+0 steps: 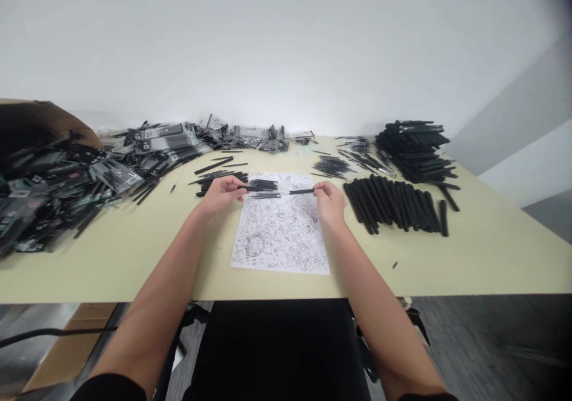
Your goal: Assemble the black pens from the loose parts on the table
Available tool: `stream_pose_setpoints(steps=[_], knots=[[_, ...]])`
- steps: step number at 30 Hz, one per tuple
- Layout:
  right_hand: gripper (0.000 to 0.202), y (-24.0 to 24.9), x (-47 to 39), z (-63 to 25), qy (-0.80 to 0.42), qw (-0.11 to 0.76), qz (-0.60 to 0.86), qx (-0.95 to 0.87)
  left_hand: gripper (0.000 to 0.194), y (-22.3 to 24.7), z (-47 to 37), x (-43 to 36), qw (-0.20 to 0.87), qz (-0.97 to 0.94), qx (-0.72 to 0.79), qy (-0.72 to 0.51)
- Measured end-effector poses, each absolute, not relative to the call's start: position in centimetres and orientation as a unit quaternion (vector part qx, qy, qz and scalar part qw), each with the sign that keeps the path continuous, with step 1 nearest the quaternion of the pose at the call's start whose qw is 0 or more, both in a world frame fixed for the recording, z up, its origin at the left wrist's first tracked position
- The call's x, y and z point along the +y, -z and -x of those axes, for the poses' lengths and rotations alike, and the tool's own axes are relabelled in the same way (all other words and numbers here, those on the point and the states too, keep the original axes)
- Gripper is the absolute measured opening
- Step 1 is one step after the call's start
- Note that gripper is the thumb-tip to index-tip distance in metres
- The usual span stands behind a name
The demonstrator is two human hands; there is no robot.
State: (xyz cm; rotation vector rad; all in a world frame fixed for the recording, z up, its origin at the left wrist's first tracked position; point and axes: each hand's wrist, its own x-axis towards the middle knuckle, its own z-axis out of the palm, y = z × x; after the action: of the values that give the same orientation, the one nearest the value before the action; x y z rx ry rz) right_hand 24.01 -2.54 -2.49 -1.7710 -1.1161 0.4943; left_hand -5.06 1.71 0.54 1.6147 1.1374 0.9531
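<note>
Over the scribbled sheet (281,234) on the bench (111,264), my left hand (224,193) pinches a black pen part (252,188) and my right hand (329,201) a second pen part (302,192), by their outer ends, probably to leave the facing ends free.

The held pieces (302,192) look matt, the plastic packets (166,140) glossy.

- Before you on the counter (147,252) lies a sheet (281,237), a cluster of sticks (264,183) on its far end.
- At its far corners, your left hand (223,193) and right hand (329,201) each hold a stick.
- To your left: heaped packets (60,195), a box (71,124) behind.
- To your right: a row of tubes (391,204), a pile (413,151) behind.
</note>
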Motion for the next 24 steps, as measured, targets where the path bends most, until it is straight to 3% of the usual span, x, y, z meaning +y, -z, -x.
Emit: stream_pose_setpoints(steps=[15, 24], knots=[[0.021, 3.0, -2.3, -23.5, -0.246, 0.541, 0.624, -0.507, 0.04, -0.5, 4.9, 1.8, 0.456, -0.651, 0.457, -0.399], [0.016, 3.2, -2.1, -24.5, -0.195, 0.613, 0.634, -0.43, 0.039, -0.4, 5.3, 2.0, 0.466, -0.628, 0.445, -0.436]])
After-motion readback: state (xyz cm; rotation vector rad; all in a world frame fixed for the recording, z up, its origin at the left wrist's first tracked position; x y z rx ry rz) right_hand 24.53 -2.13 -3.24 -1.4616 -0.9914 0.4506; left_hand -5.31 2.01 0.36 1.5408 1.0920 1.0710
